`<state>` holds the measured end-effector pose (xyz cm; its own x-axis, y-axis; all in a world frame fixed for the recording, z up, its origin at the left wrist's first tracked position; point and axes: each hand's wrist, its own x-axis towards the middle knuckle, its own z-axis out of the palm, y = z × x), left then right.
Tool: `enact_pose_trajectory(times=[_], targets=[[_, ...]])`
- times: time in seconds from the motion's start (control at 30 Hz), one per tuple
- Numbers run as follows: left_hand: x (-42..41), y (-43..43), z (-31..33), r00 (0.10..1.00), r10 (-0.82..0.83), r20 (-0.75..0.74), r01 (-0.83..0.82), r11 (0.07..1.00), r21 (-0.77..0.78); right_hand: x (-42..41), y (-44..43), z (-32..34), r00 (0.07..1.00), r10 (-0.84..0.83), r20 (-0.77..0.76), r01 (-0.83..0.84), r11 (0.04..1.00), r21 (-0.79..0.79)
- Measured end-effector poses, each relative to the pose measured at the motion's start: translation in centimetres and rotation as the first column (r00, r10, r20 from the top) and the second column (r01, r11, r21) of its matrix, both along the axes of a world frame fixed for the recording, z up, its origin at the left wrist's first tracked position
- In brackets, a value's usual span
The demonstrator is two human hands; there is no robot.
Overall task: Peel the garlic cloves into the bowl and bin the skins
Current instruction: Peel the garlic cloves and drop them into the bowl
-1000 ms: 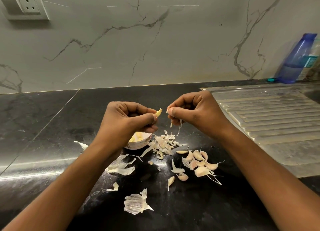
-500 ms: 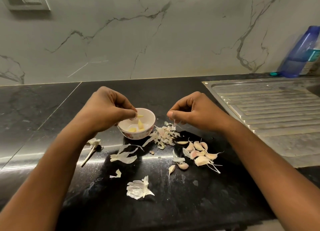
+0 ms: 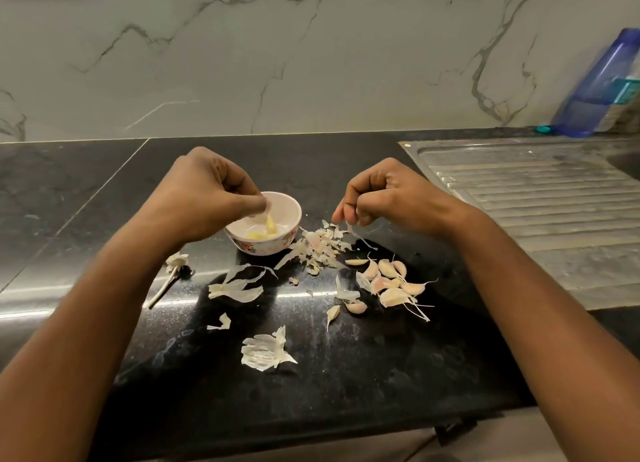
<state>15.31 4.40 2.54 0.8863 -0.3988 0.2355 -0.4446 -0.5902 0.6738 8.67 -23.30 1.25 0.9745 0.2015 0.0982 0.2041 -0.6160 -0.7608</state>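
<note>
Head | left fingers (image 3: 256,202) perhaps pinch clove (image 3: 270,223) over bowl (image 3: 293,209) | right fingers (image 3: 341,214) pinch skin (image 3: 353,231) | bottle (image 3: 602,84) by sink (image 3: 536,191)

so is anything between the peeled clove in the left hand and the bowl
Nothing visible. The left hand holds the peeled clove right over the open bowl, within its rim; only other peeled cloves lie on the bottom.

Counter and sink corner
Black counter (image 3: 381,385) meets a veined marble wall (image 3: 311,63); ribbed steel drainboard (image 3: 540,198) at right; blue bottle (image 3: 599,91) behind it against the wall; small teal thing (image 3: 543,128) just beside.
</note>
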Motion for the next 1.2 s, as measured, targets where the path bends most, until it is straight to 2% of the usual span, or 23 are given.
enact_pose_trajectory(times=[0.2, 0.53, 0.77, 0.83, 1.0, 1.2], targets=[[-0.7, -0.7, -0.1, 0.992, -0.104, 0.071, 0.114, 0.98, -0.164, -0.3, -0.7, 0.4, 0.999, 0.031, -0.009, -0.032, 0.997, -0.068], [-1.7, -1.9, -1.0, 0.969, -0.218, 0.117, 0.234, 0.961, -0.147, -0.5, -0.8, 0.5, 0.964, 0.105, -0.243, -0.159, 0.964, -0.212], [-2.4, -2.8, -1.7, 0.953, -0.281, 0.112, 0.297, 0.942, -0.157, -0.4, -0.7, 0.3, 0.968, 0.099, -0.23, -0.159, 0.951, -0.263], [-2.5, -2.9, -1.8, 0.948, -0.301, 0.102, 0.315, 0.935, -0.166, -0.5, -0.7, 0.4, 0.981, 0.105, -0.165, -0.141, 0.964, -0.224], [-2.4, -2.8, -1.9, 0.943, -0.326, 0.074, 0.334, 0.923, -0.191, -0.7, -0.9, 1.0, 0.996, 0.08, 0.026, -0.081, 0.996, 0.033], [-2.8, -3.2, -1.9, 0.946, -0.323, 0.038, 0.323, 0.918, -0.23, -0.5, -0.4, 0.8, 0.989, 0.085, 0.119, -0.11, 0.968, 0.224]])
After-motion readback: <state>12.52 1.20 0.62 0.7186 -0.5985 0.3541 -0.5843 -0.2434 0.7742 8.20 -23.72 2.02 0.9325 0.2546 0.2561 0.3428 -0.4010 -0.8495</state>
